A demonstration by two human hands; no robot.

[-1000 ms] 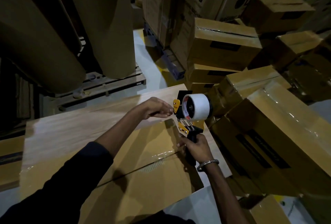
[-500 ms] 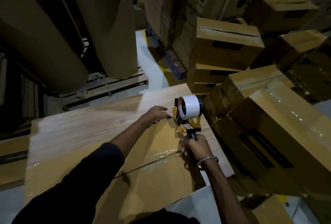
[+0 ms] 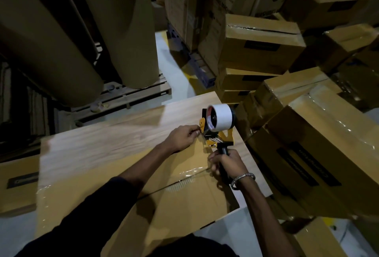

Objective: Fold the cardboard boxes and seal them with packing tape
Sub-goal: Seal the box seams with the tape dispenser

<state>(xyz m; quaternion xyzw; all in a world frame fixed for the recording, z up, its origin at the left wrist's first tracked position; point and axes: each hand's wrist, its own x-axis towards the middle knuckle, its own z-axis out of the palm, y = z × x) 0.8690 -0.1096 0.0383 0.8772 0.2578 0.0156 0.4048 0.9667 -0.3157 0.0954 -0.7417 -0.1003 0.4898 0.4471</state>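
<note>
Cardboard box lies broad side up directly below the camera, its top seam running toward the tape dispenser, with a glossy strip of clear tape already laid along part of that seam. The dispenser is held at the box's far right corner, white tape roll uppermost. Right hand has its fingers curled fully round the black handle, below the roll. Left hand sits just left of the dispenser's yellow front plate, fingertips drawn together in a pinch at the tape outlet; the film itself is too thin and dark to confirm as held. Judgement: the box is light, stiff across its panels but yielding along the unsupported seam, so downward pressure should be moderate and spread flat. The tape is flimsy, sticky and prone to folding on itself; it should be taken by its free end only and kept taut. Finished boxes are stacked right of the dispenser.
</note>
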